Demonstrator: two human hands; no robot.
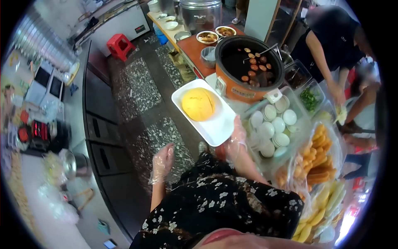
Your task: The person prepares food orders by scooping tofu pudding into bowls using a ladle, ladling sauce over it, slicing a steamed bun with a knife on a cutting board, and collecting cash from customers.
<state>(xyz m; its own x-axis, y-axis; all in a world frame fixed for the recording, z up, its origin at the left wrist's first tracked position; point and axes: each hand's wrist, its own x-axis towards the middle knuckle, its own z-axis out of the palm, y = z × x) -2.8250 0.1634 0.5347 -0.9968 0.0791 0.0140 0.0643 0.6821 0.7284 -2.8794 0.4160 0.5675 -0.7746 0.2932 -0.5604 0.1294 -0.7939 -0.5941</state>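
Note:
My right hand (237,135), in a clear plastic glove, grips the near end of a white rectangular tray (221,124). A smooth, round yellow bun-like food (198,104) with a few marks on top lies in the tray's far part. Out to the side is my left hand (163,162), also gloved, its fingers curled together with nothing visible in them. Beyond the tray stands an orange-sided pot (242,91) of dark liquid with brown eggs (253,66) and a ladle (267,50). A clear bin of white eggs or lids (268,130) sits beside my right forearm.
Fried dough sticks (321,159) in plastic bags lie at right, near a tub of chopped greens (309,99). Several people work across the counter (331,54). A red stool (120,46) stands on the floor. A steel counter (83,124) runs along the left.

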